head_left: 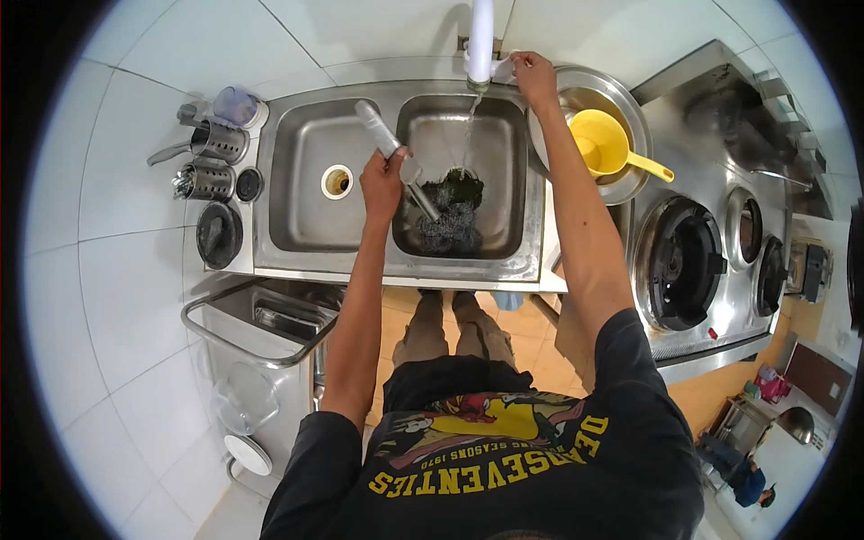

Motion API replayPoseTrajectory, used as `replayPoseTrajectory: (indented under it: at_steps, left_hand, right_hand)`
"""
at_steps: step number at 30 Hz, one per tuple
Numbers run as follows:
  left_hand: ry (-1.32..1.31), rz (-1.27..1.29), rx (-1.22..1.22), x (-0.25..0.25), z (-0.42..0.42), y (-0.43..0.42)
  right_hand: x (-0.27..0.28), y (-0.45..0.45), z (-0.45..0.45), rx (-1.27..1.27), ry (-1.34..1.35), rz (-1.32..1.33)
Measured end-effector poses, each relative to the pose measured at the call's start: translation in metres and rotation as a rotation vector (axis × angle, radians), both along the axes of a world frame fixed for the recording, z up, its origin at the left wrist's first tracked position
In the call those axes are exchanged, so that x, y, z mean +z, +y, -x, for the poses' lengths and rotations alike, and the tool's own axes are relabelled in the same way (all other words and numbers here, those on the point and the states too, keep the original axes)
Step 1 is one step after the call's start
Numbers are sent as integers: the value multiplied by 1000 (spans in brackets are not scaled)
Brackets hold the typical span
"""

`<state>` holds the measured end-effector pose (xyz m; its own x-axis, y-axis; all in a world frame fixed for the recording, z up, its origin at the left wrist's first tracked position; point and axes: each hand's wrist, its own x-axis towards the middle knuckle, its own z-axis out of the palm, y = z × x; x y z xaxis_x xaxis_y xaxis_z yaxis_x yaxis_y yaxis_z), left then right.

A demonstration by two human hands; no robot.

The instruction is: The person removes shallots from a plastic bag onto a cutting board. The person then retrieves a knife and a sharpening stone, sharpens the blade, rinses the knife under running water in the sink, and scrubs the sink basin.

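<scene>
My left hand (382,186) is closed around a long silvery metal tool (376,124), held slanting over the divider of the double sink (310,220). Its broad end points up and left; a narrower rod reaches down into the right basin. My right hand (535,79) pinches the white tap handle (505,67) beside the white faucet (482,40). Water (471,121) runs from the spout into that basin. Below it lie a dark green scouring pad (462,187) and a dark, wiry clump (450,232), partly wet.
Right of the sink, a yellow dipper (601,144) rests in a large metal bowl (641,135), near a gas burner (681,263). On the left stand perforated metal utensil holders (219,142). A metal cart (252,346) is below. Another person (749,481) is far right.
</scene>
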<state>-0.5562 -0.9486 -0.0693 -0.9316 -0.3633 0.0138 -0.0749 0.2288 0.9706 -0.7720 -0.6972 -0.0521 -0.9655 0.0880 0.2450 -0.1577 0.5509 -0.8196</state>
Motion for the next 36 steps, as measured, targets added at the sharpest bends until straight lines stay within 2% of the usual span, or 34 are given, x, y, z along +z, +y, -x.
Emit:
replayPoseTrajectory:
  at_steps: [3, 5, 8, 11, 13, 16, 20, 23, 26, 28, 35, 36]
  left_hand:
    - [-71, 70, 59, -20, -13, -20]
    - [-137, -64, 83, 5, -25, -20]
    - [6, -393, 150, 29, -37, -8]
    - [-19, -424, 150, 17, -42, -17]
    - [-27, -415, 147, 12, -44, -19]
    - [-47, -394, 132, 10, -48, -20]
    - [-59, -394, 116, 9, -52, -19]
    - [-31, -399, 114, 3, -57, -21]
    - [-26, -361, 132, 13, -61, -23]
    - [-62, -267, 207, 20, -69, -27]
    - [45, -374, 290, 24, -101, -52]
    - [-9, -343, 329, 25, -106, -56]
  right_hand:
    - [25, 5, -43, 10, 6, 30]
    - [50, 7, -103, -21, -3, 26]
    - [15, 28, -185, -42, -38, 81]
    - [6, 47, -266, -127, -265, 108]
    - [-42, 80, -301, -160, -173, -103]
    - [-65, 107, -339, -406, -209, -657]
    - [-75, 109, -363, -533, -570, -678]
    - [-95, 107, -365, -573, -570, -597]
    - [-118, 113, -365, -599, -488, -628]
    - [-122, 113, -365, -604, -481, -661]
    - [-119, 114, -360, -648, -548, -711]
    - [-109, 111, -358, -650, -557, -700]
